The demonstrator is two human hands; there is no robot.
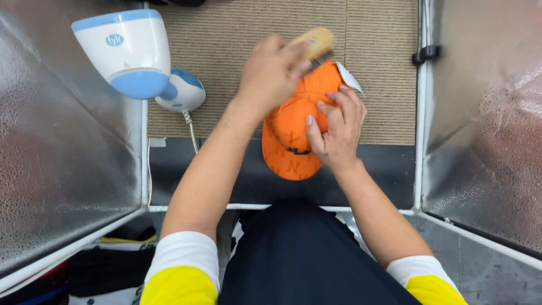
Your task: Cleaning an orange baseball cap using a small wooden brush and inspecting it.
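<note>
1 orange cap, 1 brush, 2 hands gripping them

A single head-worn camera looks steeply down from close above the person's own forearms and lap, facing forward onto a beige mat between two shiny side panels.
</note>
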